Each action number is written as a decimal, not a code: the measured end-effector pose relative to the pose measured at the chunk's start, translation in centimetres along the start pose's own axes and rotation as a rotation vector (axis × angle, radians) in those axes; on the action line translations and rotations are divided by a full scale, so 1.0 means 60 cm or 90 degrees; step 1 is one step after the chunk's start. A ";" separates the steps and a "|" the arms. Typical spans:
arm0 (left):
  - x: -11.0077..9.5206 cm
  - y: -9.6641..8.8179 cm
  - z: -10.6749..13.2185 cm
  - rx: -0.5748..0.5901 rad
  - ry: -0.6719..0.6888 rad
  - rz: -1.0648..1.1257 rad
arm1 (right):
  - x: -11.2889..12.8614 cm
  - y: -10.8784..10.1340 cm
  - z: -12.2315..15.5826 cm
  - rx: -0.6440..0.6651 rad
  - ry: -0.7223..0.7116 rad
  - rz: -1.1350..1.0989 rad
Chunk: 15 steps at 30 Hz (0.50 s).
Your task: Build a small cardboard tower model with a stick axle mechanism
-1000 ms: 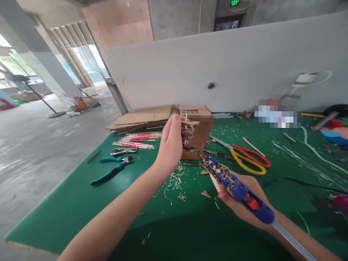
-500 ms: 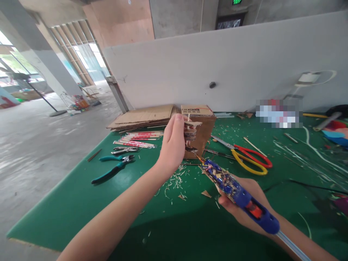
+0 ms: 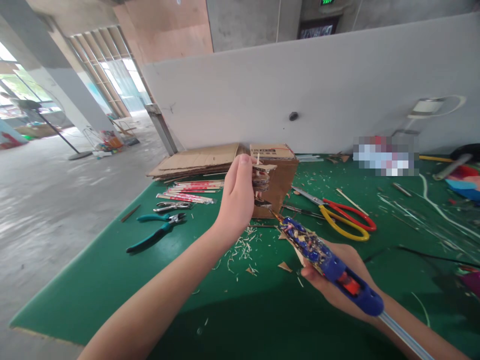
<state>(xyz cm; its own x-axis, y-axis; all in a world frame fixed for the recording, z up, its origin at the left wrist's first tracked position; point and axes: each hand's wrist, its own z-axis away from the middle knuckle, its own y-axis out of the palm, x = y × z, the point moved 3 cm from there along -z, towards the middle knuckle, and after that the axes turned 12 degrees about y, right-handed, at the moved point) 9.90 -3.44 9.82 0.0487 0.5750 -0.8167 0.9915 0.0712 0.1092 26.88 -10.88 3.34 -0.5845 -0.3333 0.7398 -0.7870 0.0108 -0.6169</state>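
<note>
My left hand [image 3: 239, 192] is closed around a small cardboard piece [image 3: 264, 172] made of stacked layers, with a thin wooden stick poking out of its top. Its fingers are mostly hidden behind the palm. In my right hand [image 3: 337, 280] is a blue hot glue gun [image 3: 313, 250], its body caked with glue and scraps and a clear glue stick running out of its rear. The nozzle points up and left, close to the lower edge of the cardboard piece; whether it touches, I cannot tell. A cardboard box [image 3: 283, 182] stands just behind.
Teal-handled cutters [image 3: 157, 232] and paper-wrapped chopsticks [image 3: 193, 190] lie left on the green table [image 3: 93, 280]. Flat cardboard sheets [image 3: 198, 162] are stacked at the back. Scissors [image 3: 341, 215] with red and yellow handles lie right. Wood shavings [image 3: 243, 250] are scattered midway. A black cord [image 3: 435, 254] runs right.
My left hand and the cardboard piece have shifted very slightly left and up. The glue gun stays almost in the same place, its nozzle still beside the piece.
</note>
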 end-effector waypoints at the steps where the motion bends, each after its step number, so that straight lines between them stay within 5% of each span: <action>1: 0.000 -0.001 -0.001 0.000 -0.003 0.009 | 0.001 -0.001 -0.002 0.001 -0.016 0.002; 7: 0.001 -0.001 -0.003 0.001 0.010 0.011 | 0.004 -0.005 -0.005 -0.029 -0.075 0.039; 15: -0.006 0.002 0.006 0.020 0.023 -0.053 | 0.005 0.000 -0.001 -0.005 -0.019 0.000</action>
<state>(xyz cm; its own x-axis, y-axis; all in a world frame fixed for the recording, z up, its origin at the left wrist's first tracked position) 10.07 -3.95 9.93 -0.0376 0.5972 -0.8012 0.9953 0.0940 0.0233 26.70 -10.95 3.58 -0.5781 -0.3606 0.7320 -0.7889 0.0176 -0.6143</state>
